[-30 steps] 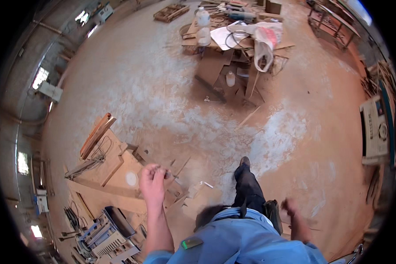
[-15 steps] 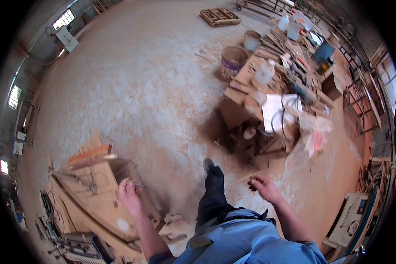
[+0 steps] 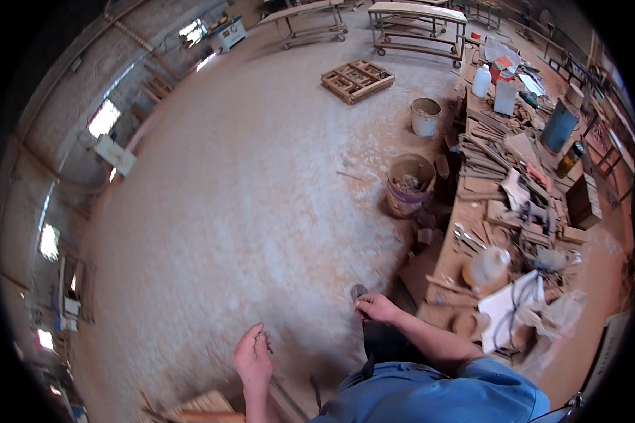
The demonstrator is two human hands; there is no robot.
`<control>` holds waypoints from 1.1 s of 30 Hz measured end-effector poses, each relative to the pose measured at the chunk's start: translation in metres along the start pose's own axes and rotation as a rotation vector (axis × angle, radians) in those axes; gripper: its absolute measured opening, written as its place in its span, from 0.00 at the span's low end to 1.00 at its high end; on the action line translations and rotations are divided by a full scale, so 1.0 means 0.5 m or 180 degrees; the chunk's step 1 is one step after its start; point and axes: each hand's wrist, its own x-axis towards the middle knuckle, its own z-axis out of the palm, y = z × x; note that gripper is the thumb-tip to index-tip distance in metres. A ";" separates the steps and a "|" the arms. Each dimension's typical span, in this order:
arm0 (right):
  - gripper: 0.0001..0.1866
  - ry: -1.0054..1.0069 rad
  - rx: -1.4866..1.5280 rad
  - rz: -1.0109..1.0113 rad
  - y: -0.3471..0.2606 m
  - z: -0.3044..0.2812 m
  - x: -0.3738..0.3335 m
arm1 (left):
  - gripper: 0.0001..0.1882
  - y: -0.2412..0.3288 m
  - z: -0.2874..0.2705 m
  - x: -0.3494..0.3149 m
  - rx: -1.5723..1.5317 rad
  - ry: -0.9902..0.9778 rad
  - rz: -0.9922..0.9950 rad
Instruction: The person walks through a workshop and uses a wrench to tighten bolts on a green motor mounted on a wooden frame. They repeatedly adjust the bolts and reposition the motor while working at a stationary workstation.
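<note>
My left hand [image 3: 252, 356] hangs over the floor at the lower middle, its fingers bent together around a small thin dark piece too small to name. To the right, my right hand [image 3: 376, 309] is closed in front of my body, above my shoe [image 3: 360, 290]; whatever its curled fingers may hold is hidden. Nearest to that hand is a cluttered workbench [image 3: 441, 275] on the right, with a cloudy plastic jug [image 3: 488, 268], a white sheet [image 3: 497, 310] and a dark cable on its near end.
Beside the bench stand a large bucket [image 3: 410, 185] with scraps in it and a smaller white bucket [image 3: 425, 120]. Farther off, a stack of wooden frames [image 3: 358, 80] lies on the floor before wheeled tables [image 3: 418, 10]. Wooden pieces [image 3: 206, 407] show at the bottom left.
I have moved forward along the bench, which now lies closer on my right. The wood pile at lower left has slid mostly out of view. My right hand has swung inward.
</note>
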 end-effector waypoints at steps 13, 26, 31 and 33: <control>0.16 0.0946 0.0410 0.0312 -0.450 -0.240 0.691 | 0.13 -0.616 0.000 0.587 0.2935 -0.1934 -0.1823; 0.17 0.2409 0.0840 0.2399 -0.575 -0.511 1.149 | 0.14 -0.711 0.418 1.791 0.1609 -0.2064 -0.1475; 0.15 0.2089 0.0713 0.2236 -0.746 -0.575 1.497 | 0.12 -0.473 0.565 2.392 0.0782 -0.0778 -0.0902; 0.17 0.1737 0.0206 0.2595 -0.852 -0.604 1.662 | 0.13 -0.452 0.581 2.550 0.1595 -0.0972 -0.0613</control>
